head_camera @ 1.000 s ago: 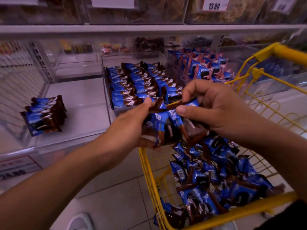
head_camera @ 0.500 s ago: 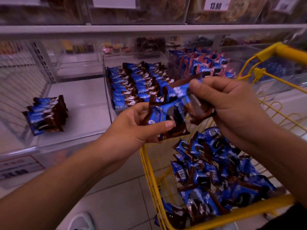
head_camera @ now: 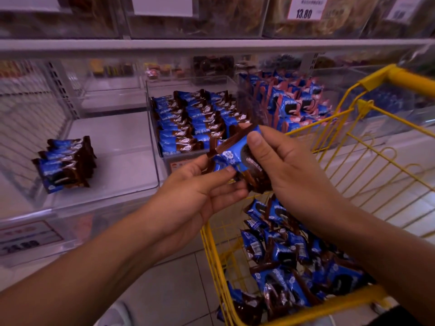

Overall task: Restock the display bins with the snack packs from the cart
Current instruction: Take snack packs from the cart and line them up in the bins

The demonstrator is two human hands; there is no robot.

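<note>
From the head view: since a moment ago the right hand has brought its pack down again onto the packs in the left hand. Both hands now pinch one small bundle, so I think they are squaring it for a bin.

Counted: two hands and one cart at 4 o'clock. The middle bin, at 12 o'clock of the hands, holds three rows. The left bin, at 9 o'clock, holds about six packs.

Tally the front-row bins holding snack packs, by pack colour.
Clear plastic bins of blue-and-brown snack packs: 2
Clear plastic bin of blue-and-pink snack packs: 1
Total: 3, leaving out the blurred bin behind the yellow wire cart.
</note>
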